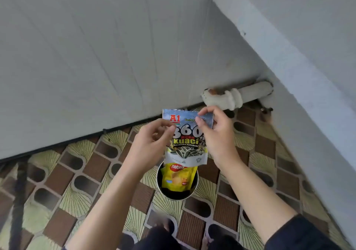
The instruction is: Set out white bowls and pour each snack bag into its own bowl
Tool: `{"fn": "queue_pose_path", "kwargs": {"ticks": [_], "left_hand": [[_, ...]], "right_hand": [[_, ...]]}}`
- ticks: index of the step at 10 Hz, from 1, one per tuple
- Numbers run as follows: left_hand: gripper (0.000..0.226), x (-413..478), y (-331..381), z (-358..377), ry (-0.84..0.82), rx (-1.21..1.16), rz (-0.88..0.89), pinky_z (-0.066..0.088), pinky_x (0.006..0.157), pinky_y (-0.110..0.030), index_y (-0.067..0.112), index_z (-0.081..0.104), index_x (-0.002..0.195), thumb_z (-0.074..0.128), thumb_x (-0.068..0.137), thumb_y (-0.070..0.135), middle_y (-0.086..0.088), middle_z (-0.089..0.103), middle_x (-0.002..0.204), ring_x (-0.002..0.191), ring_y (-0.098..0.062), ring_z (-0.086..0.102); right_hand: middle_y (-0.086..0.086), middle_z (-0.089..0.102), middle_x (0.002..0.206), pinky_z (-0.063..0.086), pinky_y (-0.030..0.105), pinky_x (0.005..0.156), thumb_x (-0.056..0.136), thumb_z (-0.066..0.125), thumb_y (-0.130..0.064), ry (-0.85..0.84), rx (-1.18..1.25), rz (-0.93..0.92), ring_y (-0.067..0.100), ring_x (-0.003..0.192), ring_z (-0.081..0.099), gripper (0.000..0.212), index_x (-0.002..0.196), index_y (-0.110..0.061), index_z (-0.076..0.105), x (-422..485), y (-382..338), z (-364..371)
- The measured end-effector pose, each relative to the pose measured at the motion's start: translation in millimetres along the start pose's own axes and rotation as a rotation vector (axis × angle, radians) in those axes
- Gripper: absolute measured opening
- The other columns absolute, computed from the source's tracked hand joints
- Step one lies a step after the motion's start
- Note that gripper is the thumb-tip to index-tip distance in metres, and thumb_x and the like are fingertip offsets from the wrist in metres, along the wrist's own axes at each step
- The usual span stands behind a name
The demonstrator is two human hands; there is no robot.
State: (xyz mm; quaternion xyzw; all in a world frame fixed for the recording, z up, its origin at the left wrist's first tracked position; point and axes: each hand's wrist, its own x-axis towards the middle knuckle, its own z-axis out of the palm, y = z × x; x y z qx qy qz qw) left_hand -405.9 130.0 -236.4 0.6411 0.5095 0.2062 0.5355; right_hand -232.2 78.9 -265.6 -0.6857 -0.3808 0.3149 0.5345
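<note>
I'm looking down into a corner of what I take for a home, perhaps a back room or passage. The floor [63, 174] is covered in patterned vinyl, brown blocks and pale fan shapes. A white panelled wall [96, 53] meets a plain painted wall [308, 43]. A white-painted pipe [248, 92] with a chipped, rusty joint runs along the base, and a black cable [77, 141] lies at the panelling's foot.

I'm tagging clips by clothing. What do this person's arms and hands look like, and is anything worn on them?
The left hand and the right hand are bare, with no gloves, rings or watch showing. Both forearms are uncovered. A dark sleeve covers the right arm from about the elbow up. No sleeve is clearly in view on the left arm.
</note>
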Motion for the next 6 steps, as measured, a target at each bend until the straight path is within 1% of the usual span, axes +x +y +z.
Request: {"fn": "queue_pose_path", "kwargs": {"ticks": [1, 2, 3, 4, 5, 6], "left_hand": [[0.012, 22.3, -87.3, 37.0, -0.013, 0.043, -0.078, 0.058, 0.085, -0.054, 0.027, 0.071, 0.100, 0.061, 0.099, 0.034, -0.009, 0.072, 0.084, 0.084, -0.028, 0.072], [0.012, 40.9, -169.9, 65.9, -0.035, 0.069, -0.156, 0.056, 0.085, -0.056, 0.024, 0.072, 0.098, 0.062, 0.098, 0.032, -0.018, 0.071, 0.089, 0.087, -0.037, 0.069], [0.013, 51.5, -236.6, 84.7, -0.054, 0.101, -0.193, 0.055, 0.088, -0.053, 0.022, 0.071, 0.098, 0.062, 0.099, 0.031, -0.019, 0.071, 0.091, 0.084, -0.032, 0.071], [0.016, 52.5, -276.5, 96.2, -0.112, 0.091, -0.240, 0.055, 0.090, -0.051, 0.020, 0.071, 0.099, 0.061, 0.099, 0.032, -0.022, 0.069, 0.095, 0.084, -0.030, 0.071], [0.018, 45.3, -287.6, 101.2, -0.167, 0.089, -0.252, 0.054, 0.087, -0.045, 0.019, 0.071, 0.101, 0.060, 0.100, 0.034, -0.018, 0.072, 0.091, 0.085, -0.028, 0.070], [0.019, 35.5, -275.8, 99.6, -0.146, 0.056, -0.262, 0.050, 0.073, -0.039, 0.018, 0.070, 0.098, 0.059, 0.101, 0.033, -0.022, 0.070, 0.086, 0.073, -0.026, 0.064]], "right_hand": [[0.006, 0.068, 0.105, 0.057, 0.056, 0.090, 0.092, 0.069, -0.011, -0.019, 0.037, 0.103, 0.026, 0.105, 0.068, 0.020, 0.091, -0.030, 0.061, -4.6, 104.0, 24.3], [0.008, 0.070, 0.103, 0.058, 0.056, 0.088, 0.091, 0.070, -0.008, -0.046, 0.036, 0.184, 0.027, 0.101, 0.070, 0.024, 0.088, -0.031, 0.062, -11.3, 200.6, 48.5], [0.007, 0.071, 0.100, 0.058, 0.055, 0.088, 0.089, 0.071, -0.009, -0.079, -0.002, 0.219, 0.027, 0.099, 0.070, 0.024, 0.086, -0.031, 0.062, -18.8, 279.5, 66.5], [0.006, 0.071, 0.097, 0.058, 0.052, 0.089, 0.089, 0.071, -0.005, -0.155, -0.077, 0.299, 0.025, 0.099, 0.070, 0.019, 0.086, -0.022, 0.064, -28.1, 339.1, 80.5], [-0.003, 0.073, 0.102, 0.052, 0.045, 0.101, 0.087, 0.072, -0.002, -0.187, -0.189, 0.310, 0.015, 0.105, 0.067, 0.016, 0.092, -0.018, 0.073, -36.6, 365.9, 88.4], [-0.002, 0.072, 0.115, 0.051, 0.040, 0.105, 0.090, 0.070, -0.005, -0.197, -0.167, 0.395, 0.011, 0.113, 0.064, 0.022, 0.110, -0.013, 0.074, -37.9, 353.7, 88.9]]}}
